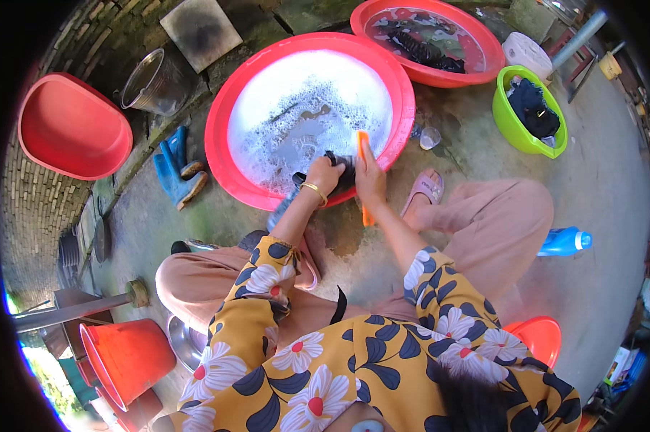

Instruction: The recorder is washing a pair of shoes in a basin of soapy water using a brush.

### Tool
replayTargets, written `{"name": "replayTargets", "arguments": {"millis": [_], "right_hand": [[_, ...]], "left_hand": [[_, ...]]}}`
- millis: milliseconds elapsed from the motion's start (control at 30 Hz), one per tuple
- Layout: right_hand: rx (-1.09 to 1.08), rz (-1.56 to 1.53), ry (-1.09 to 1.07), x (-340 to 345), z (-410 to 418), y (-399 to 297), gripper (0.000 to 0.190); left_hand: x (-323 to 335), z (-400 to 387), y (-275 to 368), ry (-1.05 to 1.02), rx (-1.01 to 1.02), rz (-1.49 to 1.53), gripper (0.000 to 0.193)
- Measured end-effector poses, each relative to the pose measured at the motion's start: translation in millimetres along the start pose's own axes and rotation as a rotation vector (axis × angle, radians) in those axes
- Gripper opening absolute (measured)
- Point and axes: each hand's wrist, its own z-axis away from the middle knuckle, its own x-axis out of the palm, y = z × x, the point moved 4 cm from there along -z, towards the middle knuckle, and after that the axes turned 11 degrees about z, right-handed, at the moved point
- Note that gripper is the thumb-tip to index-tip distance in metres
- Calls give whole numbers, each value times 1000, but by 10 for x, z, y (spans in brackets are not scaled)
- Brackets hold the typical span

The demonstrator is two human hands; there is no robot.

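Observation:
A large red plastic basin [217,113] of foamy, greyish soapy water [308,135] stands in front of me. Over its near rim, my left hand [325,175], with a gold bangle at the wrist, grips a bunched black wet cloth [347,174]. Part of a greyish-blue wet cloth [281,210] hangs over the rim beneath my left forearm. My right hand [370,181] is closed around a long, narrow orange plastic tool [363,141], seen edge-on beside the black cloth. Its working face is hidden from this angle.
A second red basin [438,80] with dark clothes in water stands behind. To the right are a green basin [506,127] of clothes and a blue detergent bottle [562,241]. Blue rubber boots [171,173], a clear bucket [163,86] and an oval red tub [76,129] are left.

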Motion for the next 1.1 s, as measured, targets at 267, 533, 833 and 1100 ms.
{"name": "replayTargets", "arguments": {"millis": [267, 533, 833, 1100], "right_hand": [[-79, 207, -272, 31, -100, -320, 44], [-227, 432, -316, 69, 183, -559, 44], [-166, 268, -423, -241, 818, -371, 51], [-210, 425, -259, 110, -140, -371, 43]], "left_hand": [[352, -343, -537, 283, -392, 1137, 21], [522, -309, -1018, 290, -437, 1486, 29], [621, -391, -991, 414, -620, 1834, 25], [702, -426, -907, 207, -542, 1851, 26]]}}
